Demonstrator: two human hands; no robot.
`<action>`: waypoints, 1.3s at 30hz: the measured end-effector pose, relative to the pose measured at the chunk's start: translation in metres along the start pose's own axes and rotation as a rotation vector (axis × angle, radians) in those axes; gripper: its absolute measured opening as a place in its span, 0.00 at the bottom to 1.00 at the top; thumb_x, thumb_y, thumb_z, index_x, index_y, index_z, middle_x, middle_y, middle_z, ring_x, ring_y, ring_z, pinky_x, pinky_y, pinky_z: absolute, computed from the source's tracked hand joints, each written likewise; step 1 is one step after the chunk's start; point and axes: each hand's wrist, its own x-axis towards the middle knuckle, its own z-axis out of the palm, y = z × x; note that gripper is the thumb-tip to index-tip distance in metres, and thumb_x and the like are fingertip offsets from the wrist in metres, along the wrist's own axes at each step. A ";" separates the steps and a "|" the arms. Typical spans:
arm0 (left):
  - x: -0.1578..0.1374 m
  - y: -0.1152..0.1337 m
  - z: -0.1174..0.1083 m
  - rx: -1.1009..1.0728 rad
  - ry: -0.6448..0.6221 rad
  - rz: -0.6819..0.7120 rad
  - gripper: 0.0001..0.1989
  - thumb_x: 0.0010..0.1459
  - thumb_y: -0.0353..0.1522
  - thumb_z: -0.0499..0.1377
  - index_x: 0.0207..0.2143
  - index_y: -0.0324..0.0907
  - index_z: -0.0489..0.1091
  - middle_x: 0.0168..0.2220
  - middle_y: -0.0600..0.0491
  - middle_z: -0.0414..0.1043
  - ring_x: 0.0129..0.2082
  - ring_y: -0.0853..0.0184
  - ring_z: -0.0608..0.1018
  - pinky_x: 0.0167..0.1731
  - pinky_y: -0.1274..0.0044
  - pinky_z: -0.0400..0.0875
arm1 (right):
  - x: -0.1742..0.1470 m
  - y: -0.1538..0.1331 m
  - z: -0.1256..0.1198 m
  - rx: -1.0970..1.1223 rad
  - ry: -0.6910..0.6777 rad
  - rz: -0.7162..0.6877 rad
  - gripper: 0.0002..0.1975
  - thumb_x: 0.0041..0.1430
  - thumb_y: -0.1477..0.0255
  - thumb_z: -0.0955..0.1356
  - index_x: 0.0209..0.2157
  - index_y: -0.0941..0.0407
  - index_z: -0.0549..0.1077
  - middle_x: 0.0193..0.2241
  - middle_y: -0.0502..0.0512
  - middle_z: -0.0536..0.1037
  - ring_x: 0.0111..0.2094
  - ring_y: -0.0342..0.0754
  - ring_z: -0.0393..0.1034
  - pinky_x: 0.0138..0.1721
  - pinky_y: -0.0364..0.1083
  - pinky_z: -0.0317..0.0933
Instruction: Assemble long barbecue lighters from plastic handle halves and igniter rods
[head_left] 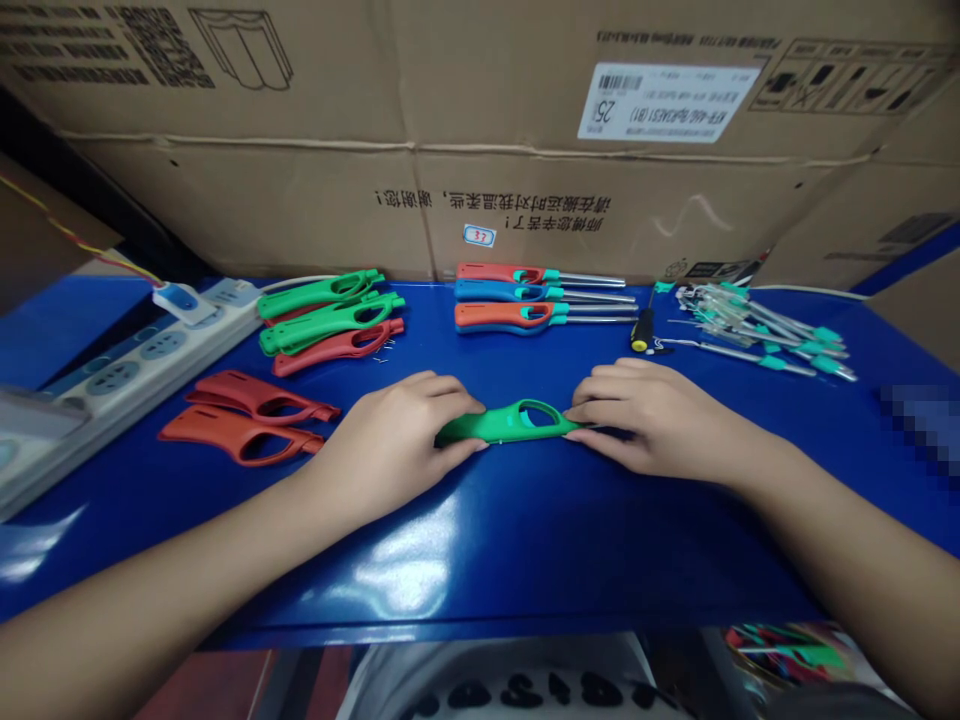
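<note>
Between my two hands, just over the blue table [525, 560], lies a green lighter casing [502, 425] with an oval trigger opening. My left hand [405, 430] is closed round its wide end, thumb at the near edge. The narrow end sits pinched in the fingers of my right hand [637, 415]. Left of my left hand lie red lighter casings [259, 398] and an orange one [232, 432]. Behind it is a pile of green casings [322, 325]. Beyond the held piece, several lighters with metal tubes [525, 318] lie stacked side by side.
A white power strip [135, 365] with a plug runs along the left. At the right are loose metal tubes with wires and teal tips [772, 325]. A yellow-black screwdriver [641, 330] lies near them. A cardboard box wall [300, 210] closes off the back.
</note>
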 end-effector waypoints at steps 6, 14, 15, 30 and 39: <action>0.000 0.001 0.000 0.000 0.003 0.008 0.12 0.63 0.39 0.62 0.46 0.44 0.77 0.44 0.51 0.78 0.44 0.58 0.79 0.42 0.68 0.76 | 0.000 0.000 -0.001 -0.003 -0.018 0.010 0.13 0.69 0.67 0.65 0.40 0.57 0.79 0.36 0.58 0.80 0.37 0.50 0.71 0.40 0.49 0.59; 0.000 0.000 0.003 -0.004 -0.009 -0.001 0.12 0.62 0.38 0.63 0.46 0.44 0.76 0.44 0.52 0.78 0.44 0.58 0.79 0.41 0.69 0.76 | 0.002 -0.003 0.000 -0.043 0.000 -0.014 0.12 0.69 0.68 0.65 0.41 0.57 0.80 0.35 0.57 0.80 0.36 0.49 0.71 0.38 0.48 0.58; 0.000 0.000 0.003 -0.001 -0.008 0.000 0.11 0.62 0.38 0.63 0.46 0.44 0.76 0.44 0.52 0.78 0.44 0.58 0.79 0.41 0.69 0.76 | 0.002 -0.003 0.000 -0.049 0.002 -0.013 0.12 0.69 0.68 0.65 0.41 0.57 0.80 0.35 0.57 0.80 0.36 0.49 0.71 0.38 0.48 0.58; -0.001 0.003 0.001 -0.013 -0.005 -0.013 0.11 0.63 0.38 0.63 0.46 0.45 0.77 0.44 0.51 0.78 0.44 0.58 0.79 0.42 0.68 0.75 | 0.001 -0.004 -0.001 -0.069 -0.005 -0.013 0.13 0.69 0.68 0.65 0.41 0.57 0.81 0.35 0.57 0.80 0.35 0.49 0.72 0.38 0.48 0.58; 0.000 0.004 0.002 0.006 -0.015 -0.017 0.11 0.62 0.38 0.63 0.45 0.44 0.76 0.45 0.51 0.78 0.44 0.57 0.79 0.42 0.68 0.76 | 0.001 -0.004 -0.001 -0.049 -0.015 -0.001 0.13 0.69 0.68 0.65 0.40 0.57 0.80 0.35 0.57 0.80 0.35 0.49 0.72 0.38 0.48 0.58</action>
